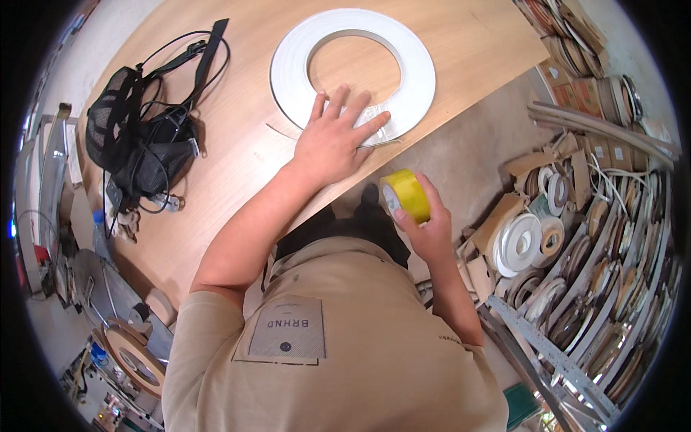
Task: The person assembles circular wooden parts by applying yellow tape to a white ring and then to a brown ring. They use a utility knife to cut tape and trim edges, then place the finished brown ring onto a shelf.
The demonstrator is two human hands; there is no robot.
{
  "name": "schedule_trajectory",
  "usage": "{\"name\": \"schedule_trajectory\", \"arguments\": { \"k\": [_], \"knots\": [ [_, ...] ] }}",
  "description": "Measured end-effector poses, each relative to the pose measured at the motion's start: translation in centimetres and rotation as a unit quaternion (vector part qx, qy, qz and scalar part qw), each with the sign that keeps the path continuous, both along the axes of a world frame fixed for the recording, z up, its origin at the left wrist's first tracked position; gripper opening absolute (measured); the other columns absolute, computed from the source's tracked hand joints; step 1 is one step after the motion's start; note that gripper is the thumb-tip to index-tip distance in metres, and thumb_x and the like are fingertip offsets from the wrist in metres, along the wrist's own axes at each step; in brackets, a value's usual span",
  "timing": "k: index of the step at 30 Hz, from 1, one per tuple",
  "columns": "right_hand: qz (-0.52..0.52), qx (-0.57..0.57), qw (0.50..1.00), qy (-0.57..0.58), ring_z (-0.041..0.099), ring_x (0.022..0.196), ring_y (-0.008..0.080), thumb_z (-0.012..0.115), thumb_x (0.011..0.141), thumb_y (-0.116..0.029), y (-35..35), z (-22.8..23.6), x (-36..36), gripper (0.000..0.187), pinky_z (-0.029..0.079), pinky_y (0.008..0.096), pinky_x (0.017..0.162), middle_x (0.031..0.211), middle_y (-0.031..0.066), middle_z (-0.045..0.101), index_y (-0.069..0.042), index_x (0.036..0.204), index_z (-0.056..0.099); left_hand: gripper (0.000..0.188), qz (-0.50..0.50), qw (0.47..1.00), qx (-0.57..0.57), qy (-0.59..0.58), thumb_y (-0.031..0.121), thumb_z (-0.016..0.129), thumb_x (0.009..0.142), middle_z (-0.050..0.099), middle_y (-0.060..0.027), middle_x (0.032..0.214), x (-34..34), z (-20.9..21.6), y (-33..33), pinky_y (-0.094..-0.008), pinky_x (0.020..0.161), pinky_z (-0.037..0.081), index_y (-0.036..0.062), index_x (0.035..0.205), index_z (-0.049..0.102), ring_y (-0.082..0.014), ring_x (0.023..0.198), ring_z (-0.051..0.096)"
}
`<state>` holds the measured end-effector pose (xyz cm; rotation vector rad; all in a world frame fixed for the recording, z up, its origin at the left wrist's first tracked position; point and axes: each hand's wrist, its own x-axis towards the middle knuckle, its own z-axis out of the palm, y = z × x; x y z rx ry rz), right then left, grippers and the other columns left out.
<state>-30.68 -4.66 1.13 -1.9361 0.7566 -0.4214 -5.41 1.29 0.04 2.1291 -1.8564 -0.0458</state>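
A large flat white roll of edge banding lies on the wooden table, near the table's right edge. My left hand rests with spread fingers on the roll's near side, beside a strip of shiny clear tape on it. A thin loose end of the band sticks out by my left wrist. My right hand is wrapped round a yellow roll of packing tape, held off the table's near edge above the floor.
A black mesh bag with straps and cables lies on the table's left part. Shelves at the right hold several banding rolls and open cardboard boxes. Long strips jut out there. A brown roll stands at lower left.
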Motion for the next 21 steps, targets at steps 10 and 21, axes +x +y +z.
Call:
{"name": "schedule_trajectory", "arguments": {
  "k": [10, 21],
  "knots": [
    [-0.050, 0.388, 0.920, 0.031, 0.066, 0.090, 0.0245, 0.049, 0.106, -0.023, -3.3, -3.3, 1.6, 0.050, 0.059, 0.0403, 0.069, 0.117, 0.0145, 0.065, -0.007, 0.152, 0.044, 0.068, -0.025, 0.998, 0.037, 0.037, 0.039, 0.059, 0.095, 0.029, -0.0140, 0.169, 0.0, -2.3, -0.2, -0.0582, 0.126, 0.017, 0.0228, 0.159, 0.042, -0.0399, 0.157, 0.022],
    [0.037, 0.496, 0.868, -0.006, 0.066, 0.079, 0.0213, 0.053, 0.101, -0.013, -7.7, -5.6, 2.2, 0.022, 0.058, 0.0371, 0.063, 0.104, 0.0096, 0.066, -0.009, 0.122, 0.054, 0.017, 0.132, 0.878, -0.409, 0.208, 0.007, 0.068, 0.082, 0.066, -0.0127, 0.088, 0.9, 2.4, 14.3, -0.0427, 0.075, 0.053, 0.0057, 0.099, 0.069, -0.0345, 0.083, 0.063]
  ]
}}
